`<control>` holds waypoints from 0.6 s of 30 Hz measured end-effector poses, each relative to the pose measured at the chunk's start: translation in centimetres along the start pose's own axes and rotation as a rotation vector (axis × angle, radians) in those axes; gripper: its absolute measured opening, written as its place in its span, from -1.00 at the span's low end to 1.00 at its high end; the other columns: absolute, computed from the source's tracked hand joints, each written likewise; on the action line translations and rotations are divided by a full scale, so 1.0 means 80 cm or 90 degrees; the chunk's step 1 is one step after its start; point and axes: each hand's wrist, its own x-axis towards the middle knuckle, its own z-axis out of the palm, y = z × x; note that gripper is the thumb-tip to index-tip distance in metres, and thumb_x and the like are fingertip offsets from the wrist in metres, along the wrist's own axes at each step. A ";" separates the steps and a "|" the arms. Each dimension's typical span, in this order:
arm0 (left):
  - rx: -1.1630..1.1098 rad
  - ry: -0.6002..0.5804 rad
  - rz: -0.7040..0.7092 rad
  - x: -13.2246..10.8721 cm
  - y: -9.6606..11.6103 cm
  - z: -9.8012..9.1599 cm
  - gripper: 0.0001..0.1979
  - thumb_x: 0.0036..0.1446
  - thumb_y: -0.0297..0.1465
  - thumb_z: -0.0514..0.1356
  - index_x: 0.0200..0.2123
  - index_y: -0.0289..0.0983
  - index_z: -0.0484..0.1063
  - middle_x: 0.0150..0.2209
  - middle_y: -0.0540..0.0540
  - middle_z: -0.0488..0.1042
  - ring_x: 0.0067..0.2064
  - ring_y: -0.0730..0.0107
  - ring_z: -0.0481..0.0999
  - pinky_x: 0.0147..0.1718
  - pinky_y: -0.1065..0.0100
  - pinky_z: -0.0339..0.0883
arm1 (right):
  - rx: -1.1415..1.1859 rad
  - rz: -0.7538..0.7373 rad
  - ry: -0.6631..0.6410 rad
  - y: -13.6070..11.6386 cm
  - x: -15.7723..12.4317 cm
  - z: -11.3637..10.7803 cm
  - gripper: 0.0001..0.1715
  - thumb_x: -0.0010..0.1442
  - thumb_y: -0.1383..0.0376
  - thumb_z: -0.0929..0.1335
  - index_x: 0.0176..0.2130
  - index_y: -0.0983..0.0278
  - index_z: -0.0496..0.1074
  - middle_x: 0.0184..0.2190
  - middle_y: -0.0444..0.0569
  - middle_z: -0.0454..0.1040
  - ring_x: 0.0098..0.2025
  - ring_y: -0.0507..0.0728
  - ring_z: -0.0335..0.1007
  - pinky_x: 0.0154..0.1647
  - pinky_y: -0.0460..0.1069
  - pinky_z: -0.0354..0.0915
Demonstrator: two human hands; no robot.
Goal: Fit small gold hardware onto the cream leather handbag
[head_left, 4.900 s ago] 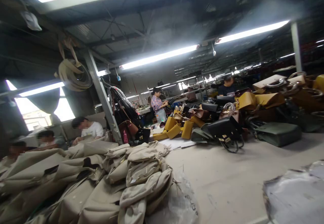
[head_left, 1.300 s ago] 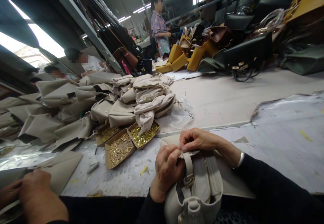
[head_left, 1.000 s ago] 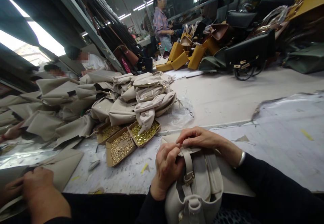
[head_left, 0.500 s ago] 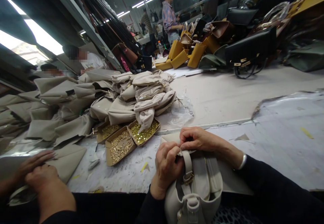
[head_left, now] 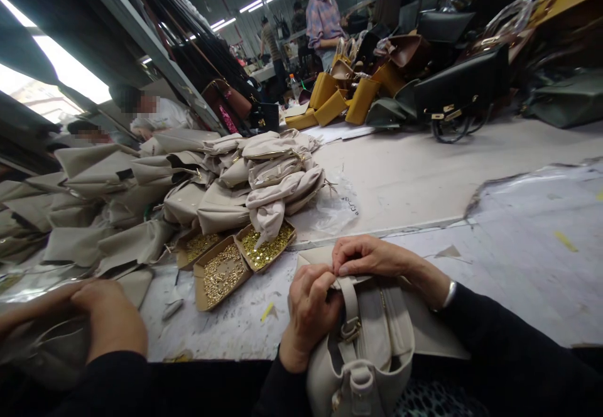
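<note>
A beige handbag point(head_left: 362, 367) with a buckled strap and a zipped middle section rests at the table's front edge, close to my body. My left hand point(head_left: 313, 297) is closed on the bag's upper far edge, beside the strap point(head_left: 348, 304). Fingers of my right hand point(head_left: 370, 257) pinch together at that same edge, nearly touching the left fingertips. Whatever small part lies between the fingertips is hidden. A beige flap point(head_left: 433, 329) spreads out under my right forearm.
Left of the bag, cardboard trays point(head_left: 200, 301) hold small gold metal pieces. Behind them is a heap of beige bags point(head_left: 221, 206). A co-worker's hands point(head_left: 101, 301) handle another beige bag at far left. Yellow bags point(head_left: 362, 100) and black bags point(head_left: 464, 81) lie at the back right.
My hands stay at the same edge of the handbag, the right fingers shifting slightly. At left, the co-worker's hands and beige bag have moved. The view has shifted a little.
</note>
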 end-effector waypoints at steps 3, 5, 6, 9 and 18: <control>-0.003 0.003 -0.002 -0.003 -0.001 0.000 -0.69 0.14 -0.67 0.22 -0.10 -0.24 0.34 -0.17 -0.13 0.54 -0.20 0.27 0.52 -0.18 0.25 0.47 | -0.060 -0.025 0.024 -0.003 0.004 0.005 -0.47 0.32 -0.12 0.48 -0.29 0.30 0.61 -0.27 -0.04 0.51 -0.20 0.12 0.43 -0.08 -0.01 0.32; -0.003 0.006 -0.001 -0.003 -0.001 0.001 -0.70 0.15 -0.66 0.22 -0.11 -0.25 0.34 -0.17 -0.13 0.54 -0.21 0.28 0.52 -0.19 0.26 0.46 | -0.098 -0.039 0.045 -0.004 0.006 0.008 -0.44 0.33 -0.14 0.46 -0.33 0.30 0.59 -0.30 -0.04 0.50 -0.24 0.11 0.42 -0.13 -0.02 0.31; -0.002 0.006 -0.001 -0.004 -0.001 0.000 -0.71 0.15 -0.66 0.22 -0.11 -0.25 0.34 -0.17 -0.13 0.54 -0.22 0.29 0.51 -0.20 0.27 0.45 | -0.116 -0.045 0.053 -0.004 0.006 0.009 -0.44 0.34 -0.14 0.46 -0.34 0.29 0.58 -0.31 -0.05 0.50 -0.25 0.11 0.42 -0.16 -0.02 0.31; 0.002 -0.001 -0.002 -0.003 0.000 0.000 -0.70 0.15 -0.66 0.20 -0.10 -0.24 0.35 -0.17 -0.14 0.54 -0.22 0.29 0.51 -0.21 0.28 0.44 | -0.157 -0.065 0.067 -0.004 0.005 0.010 -0.47 0.37 -0.10 0.44 -0.35 0.30 0.56 -0.32 -0.05 0.49 -0.29 0.09 0.41 -0.22 -0.04 0.29; 0.014 -0.024 -0.021 -0.006 -0.004 0.001 -0.71 0.16 -0.64 0.21 -0.09 -0.23 0.38 -0.14 -0.15 0.54 -0.18 0.26 0.53 -0.17 0.26 0.45 | -0.205 -0.105 0.119 0.002 0.007 0.019 -0.68 0.38 0.18 0.48 -0.38 0.30 0.55 -0.33 -0.08 0.48 -0.34 0.06 0.42 -0.29 -0.07 0.29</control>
